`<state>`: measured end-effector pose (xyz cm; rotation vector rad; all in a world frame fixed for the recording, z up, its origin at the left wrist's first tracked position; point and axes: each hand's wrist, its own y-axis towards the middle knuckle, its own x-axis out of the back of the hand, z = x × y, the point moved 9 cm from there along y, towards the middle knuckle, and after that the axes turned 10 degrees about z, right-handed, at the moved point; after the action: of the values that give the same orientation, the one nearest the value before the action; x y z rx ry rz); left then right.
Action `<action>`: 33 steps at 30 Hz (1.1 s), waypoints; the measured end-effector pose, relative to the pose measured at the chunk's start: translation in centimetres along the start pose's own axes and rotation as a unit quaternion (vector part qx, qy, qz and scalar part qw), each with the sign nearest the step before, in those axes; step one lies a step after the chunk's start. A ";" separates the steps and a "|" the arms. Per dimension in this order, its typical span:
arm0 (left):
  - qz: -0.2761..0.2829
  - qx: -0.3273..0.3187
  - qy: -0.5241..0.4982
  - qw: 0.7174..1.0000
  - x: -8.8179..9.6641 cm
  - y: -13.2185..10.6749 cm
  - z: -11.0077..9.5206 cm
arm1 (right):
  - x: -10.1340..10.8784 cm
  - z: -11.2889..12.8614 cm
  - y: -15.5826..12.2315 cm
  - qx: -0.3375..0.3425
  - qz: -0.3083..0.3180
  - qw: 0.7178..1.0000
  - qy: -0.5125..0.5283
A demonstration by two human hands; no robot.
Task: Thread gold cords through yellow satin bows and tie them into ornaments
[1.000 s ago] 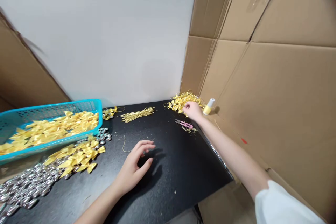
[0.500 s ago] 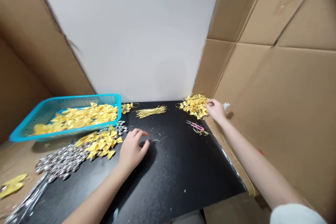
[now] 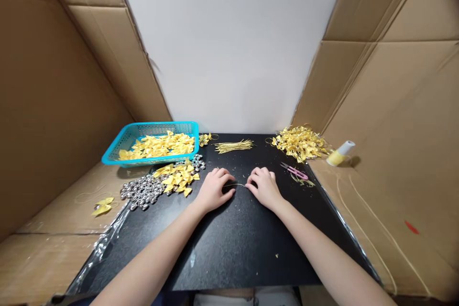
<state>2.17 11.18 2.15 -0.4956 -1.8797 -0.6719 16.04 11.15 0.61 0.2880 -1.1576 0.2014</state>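
Both my hands are low over the middle of the black table. A short, thin gold cord (image 3: pixel 235 184) spans the space between them. My right hand (image 3: pixel 264 187) pinches its right end between thumb and fingertips. My left hand (image 3: pixel 214 188) is curled around the other end, which disappears behind the fingers; thumb and forefinger tips stand a little apart. Left of that hand lie yellow bows (image 3: pixel 178 177) beside a spread of shiny silver beads (image 3: pixel 144 191). Beyond the hands rests a bundle of gold cords (image 3: pixel 234 146). Pink thread snips (image 3: pixel 294 170) lie right of my right hand.
A turquoise basket (image 3: pixel 150 159) of yellow bows stands back left. Finished-looking gold bow pieces with loops (image 3: pixel 301 142) are heaped back right, near a thread spool (image 3: pixel 340 154). Cardboard walls (image 3: pixel 401 105) close in both sides. A loose bow (image 3: pixel 103 206) lies far left.
My right hand has come from the heap of gold bow pieces to the middle and now grips the cord beside my left hand. The head view has swung right.
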 end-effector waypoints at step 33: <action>-0.301 0.179 -0.168 0.921 4.3 -2.5 7.2 | -3.4 6.4 7.1 -0.017 0.162 0.986 -0.037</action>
<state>-5.99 14.09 3.31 0.2421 -2.4460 -0.6344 6.97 15.76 0.69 0.0742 -1.2775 0.4595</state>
